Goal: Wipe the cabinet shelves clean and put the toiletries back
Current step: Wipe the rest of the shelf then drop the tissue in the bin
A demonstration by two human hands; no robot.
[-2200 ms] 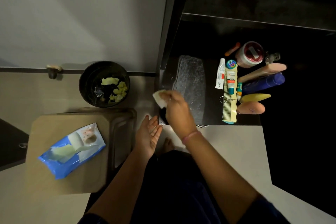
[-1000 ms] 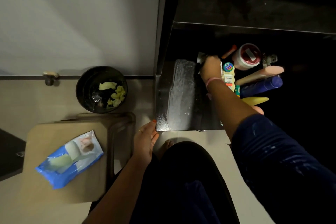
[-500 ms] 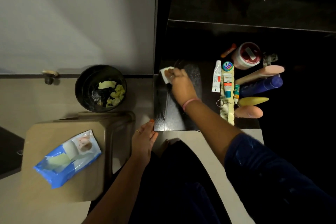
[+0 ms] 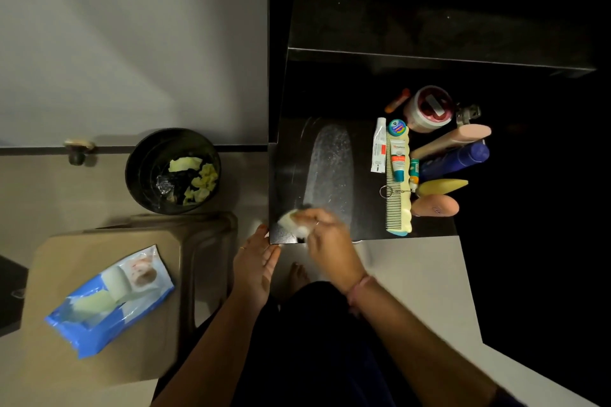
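Shelf (image 4: 330, 129) surface, black and smeared with a pale wet streak, carries the toiletries (image 4: 429, 158) clustered at its right side. At the shelf's front left corner the right hand (image 4: 325, 235) curls its fingers round a crumpled wipe (image 4: 289, 220) and presses it down. The left hand (image 4: 254, 269) lies flat with fingers straight and together, fingertips touching that same corner's edge.

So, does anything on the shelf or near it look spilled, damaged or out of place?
Nothing looks spilled or broken. The toiletries lie crowded on the right side of the shelf, presumably moved aside for wiping. The right hand holds a wipe at the front left corner.
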